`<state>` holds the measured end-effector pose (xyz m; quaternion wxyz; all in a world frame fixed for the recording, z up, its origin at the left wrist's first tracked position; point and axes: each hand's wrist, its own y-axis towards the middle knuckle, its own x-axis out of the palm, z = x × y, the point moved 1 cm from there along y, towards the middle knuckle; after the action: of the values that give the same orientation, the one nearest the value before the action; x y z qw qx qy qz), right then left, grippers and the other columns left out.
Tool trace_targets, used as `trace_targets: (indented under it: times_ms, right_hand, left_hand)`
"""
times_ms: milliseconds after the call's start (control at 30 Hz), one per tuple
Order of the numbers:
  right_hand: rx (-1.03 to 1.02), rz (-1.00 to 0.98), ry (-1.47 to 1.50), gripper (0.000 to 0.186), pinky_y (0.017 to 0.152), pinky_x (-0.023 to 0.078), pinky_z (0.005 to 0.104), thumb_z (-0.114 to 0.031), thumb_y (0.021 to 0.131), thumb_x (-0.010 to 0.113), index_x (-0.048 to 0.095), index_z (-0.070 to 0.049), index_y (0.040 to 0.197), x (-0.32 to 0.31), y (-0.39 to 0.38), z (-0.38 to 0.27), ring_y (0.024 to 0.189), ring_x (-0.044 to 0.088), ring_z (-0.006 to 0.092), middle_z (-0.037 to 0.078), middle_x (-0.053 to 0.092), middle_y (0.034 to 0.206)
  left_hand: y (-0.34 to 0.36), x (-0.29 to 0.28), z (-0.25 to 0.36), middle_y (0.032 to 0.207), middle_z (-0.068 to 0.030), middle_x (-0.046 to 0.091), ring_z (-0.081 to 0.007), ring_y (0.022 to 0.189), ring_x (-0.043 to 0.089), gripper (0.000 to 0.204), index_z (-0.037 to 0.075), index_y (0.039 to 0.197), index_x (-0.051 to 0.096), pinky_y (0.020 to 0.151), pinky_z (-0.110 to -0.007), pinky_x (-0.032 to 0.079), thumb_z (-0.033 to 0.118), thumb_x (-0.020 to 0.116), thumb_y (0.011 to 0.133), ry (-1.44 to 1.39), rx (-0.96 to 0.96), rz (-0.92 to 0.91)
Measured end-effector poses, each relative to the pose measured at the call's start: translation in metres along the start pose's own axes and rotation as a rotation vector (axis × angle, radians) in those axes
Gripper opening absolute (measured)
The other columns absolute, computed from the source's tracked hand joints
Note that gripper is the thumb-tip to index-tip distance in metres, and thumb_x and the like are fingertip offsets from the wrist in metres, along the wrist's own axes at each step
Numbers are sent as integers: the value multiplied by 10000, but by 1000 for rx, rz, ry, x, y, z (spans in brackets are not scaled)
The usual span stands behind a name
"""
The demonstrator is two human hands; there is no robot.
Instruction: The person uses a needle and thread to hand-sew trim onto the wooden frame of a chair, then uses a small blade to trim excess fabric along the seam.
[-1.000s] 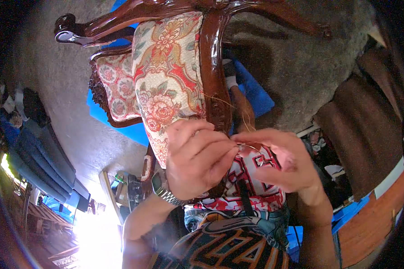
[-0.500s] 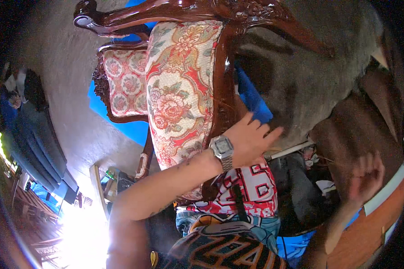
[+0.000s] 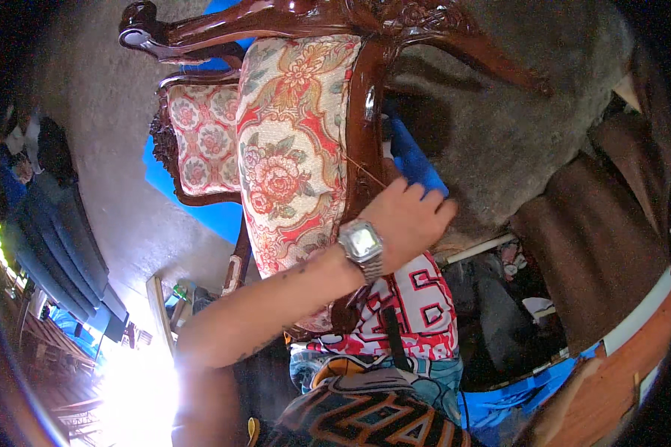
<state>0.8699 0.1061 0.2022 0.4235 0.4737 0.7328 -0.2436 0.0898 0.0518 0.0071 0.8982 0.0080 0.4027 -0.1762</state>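
A carved dark wood chair (image 3: 365, 97) lies tipped over in front of me, its padded seat (image 3: 276, 171) covered in floral fabric of cream, red and green. The smaller matching back panel (image 3: 201, 141) shows beyond the seat. My left hand (image 3: 402, 223), with a metal watch on the wrist, is over the wooden rail at the seat's right edge, fingers curled down. A thin brown strand (image 3: 367, 171) runs from the fabric edge towards these fingers; the fingertips are hidden. My right hand is out of view.
Blue sheeting (image 3: 417, 160) lies under and beside the chair. Red and white printed cloth (image 3: 417, 298) is close to my body. Brown fabric (image 3: 581, 246) hangs over something at the right, near a black object (image 3: 499, 313). Dark grey cloth (image 3: 67, 231) hangs at the left, with glaring light below.
My left hand has shifted slightly left, and its spread fingers have curled in. My right hand, raised at the right before, has dropped out of sight. The strand shows more clearly.
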Motion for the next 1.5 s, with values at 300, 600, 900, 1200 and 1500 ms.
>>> trace_targets:
  times_ms: [300,600,900,1200,1500]
  right_hand:
    - [-517,-576,-386,386,917,405,334,-247,966,385,572,10,1185,141,-53,31,1056,540,238,105,598,1113]
    - [-551,-1339,-237,219,729,510,315,-194,972,478,594,-18,1032,289,-463,-124,788,658,155,135,637,994]
    - [-1019,-1709,135,167,545,481,297,-181,825,674,618,-25,849,348,-634,-191,602,646,199,136,629,750]
    - [-978,-1766,387,122,627,495,328,-151,827,656,613,-40,851,359,-664,-187,700,647,280,133,636,763]
    - [-1080,-1780,416,117,616,496,319,-131,791,675,625,-54,863,366,-659,-189,692,650,275,131,637,753]
  left_hand:
    - [-29,-114,-7,913,-121,592,-290,717,618,340,55,1195,520,581,-403,513,146,496,869,318,-720,-151]
    - [-71,-36,2,849,-173,569,-351,674,584,371,21,1239,507,580,-427,480,101,542,879,-53,-803,86]
    - [-66,-35,-1,789,-148,585,-342,641,589,409,17,1248,498,563,-432,477,125,578,862,-56,-760,99]
    - [-58,-43,-5,620,-185,593,-370,538,593,726,12,1434,189,484,-454,452,213,589,863,-50,-947,-107]
    - [-51,-48,-6,618,-202,587,-386,527,578,558,33,1383,341,489,-483,448,192,535,884,65,-906,-190]
